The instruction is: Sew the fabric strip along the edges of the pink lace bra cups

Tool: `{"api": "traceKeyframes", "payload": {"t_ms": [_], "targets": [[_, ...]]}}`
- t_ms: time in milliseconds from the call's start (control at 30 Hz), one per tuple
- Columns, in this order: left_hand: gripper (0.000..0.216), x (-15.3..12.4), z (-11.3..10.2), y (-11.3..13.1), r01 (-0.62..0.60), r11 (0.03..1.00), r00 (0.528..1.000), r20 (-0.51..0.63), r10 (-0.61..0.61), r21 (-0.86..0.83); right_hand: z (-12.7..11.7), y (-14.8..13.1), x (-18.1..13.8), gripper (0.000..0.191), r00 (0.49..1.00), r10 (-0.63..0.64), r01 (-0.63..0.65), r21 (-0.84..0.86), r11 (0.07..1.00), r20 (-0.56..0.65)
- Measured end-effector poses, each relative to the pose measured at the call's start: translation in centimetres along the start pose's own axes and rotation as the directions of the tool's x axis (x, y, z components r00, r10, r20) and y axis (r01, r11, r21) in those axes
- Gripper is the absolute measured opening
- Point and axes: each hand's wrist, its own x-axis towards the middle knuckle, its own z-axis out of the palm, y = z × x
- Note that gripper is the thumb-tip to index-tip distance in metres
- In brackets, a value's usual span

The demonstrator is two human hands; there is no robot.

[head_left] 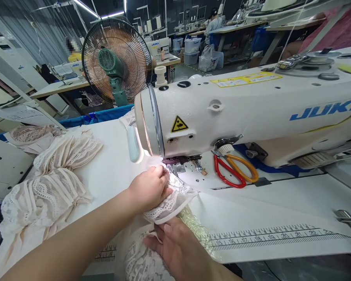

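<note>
My left hand (149, 188) presses and pinches a piece of white lace fabric (175, 197) right in front of the presser foot (175, 166) of a white Juki sewing machine (251, 105). My right hand (178, 249) lies lower, near the table's front edge, with its fingers holding the same lace from underneath. More of the lace trails down toward me between the two hands. The needle area is partly hidden by the machine head and my left hand.
A heap of cream pleated lace garments (46, 187) lies at the left of the table. Red-and-orange scissors (234, 169) rest on the machine bed. A printed ruler (275, 234) runs along the table front. A standing fan (117, 62) is behind; other workstations lie beyond.
</note>
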Motion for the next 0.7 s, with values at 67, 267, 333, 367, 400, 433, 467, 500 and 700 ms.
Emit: {"api": "traceKeyframes", "payload": {"t_ms": [67, 267, 333, 367, 400, 433, 467, 500, 700], "targets": [[0.05, -0.1, 0.4, -0.1, -0.016, 0.999, 1.0, -0.019, 0.017, 0.042, 0.0, 0.0, 0.0, 0.042, 1.0, 0.004, -0.004, 0.008, 1.0, -0.004], [0.055, 0.0, 1.5, -1.3, -0.085, 0.989, 0.993, -0.074, 0.094, 0.123, 0.2, -0.2, 0.2, 0.047, 1.0, 0.0, 0.0, 0.008, 1.0, 0.002], [0.056, 0.0, 1.6, -1.8, -0.111, 0.988, 0.99, -0.078, 0.12, 0.112, 0.1, -0.3, 0.2, 0.048, 1.0, -0.002, 0.001, 0.011, 1.0, 0.018], [0.056, 0.0, 1.6, -2.0, -0.122, 0.988, 0.988, -0.079, 0.13, 0.096, 0.1, -0.3, 0.3, 0.049, 1.0, 0.0, -0.001, 0.009, 1.0, 0.023], [0.056, 0.0, 1.6, -2.2, -0.134, 0.988, 0.987, -0.078, 0.14, 0.079, 0.1, -0.3, 0.3, 0.05, 1.0, 0.003, -0.003, 0.007, 1.0, 0.027], [0.057, -0.1, 1.6, -2.4, -0.144, 0.988, 0.986, -0.076, 0.149, 0.062, 0.0, -0.3, 0.2, 0.051, 0.999, 0.007, -0.007, 0.003, 1.0, 0.031], [0.057, -0.1, 1.5, -2.5, -0.153, 0.987, 0.985, -0.072, 0.156, 0.048, 0.0, -0.2, 0.2, 0.051, 0.999, 0.01, -0.01, 0.0, 1.0, 0.034], [0.058, -0.2, 1.5, -2.6, -0.16, 0.986, 0.984, -0.067, 0.162, 0.038, -0.1, -0.2, 0.2, 0.051, 0.999, 0.011, -0.011, -0.001, 1.0, 0.034], [0.057, -0.2, 1.1, -3.3, -0.187, 0.982, 0.982, -0.029, 0.187, 0.012, -0.9, 0.1, -0.1, 0.053, 1.0, 0.006, -0.005, 0.072, 0.997, -0.023]]}}
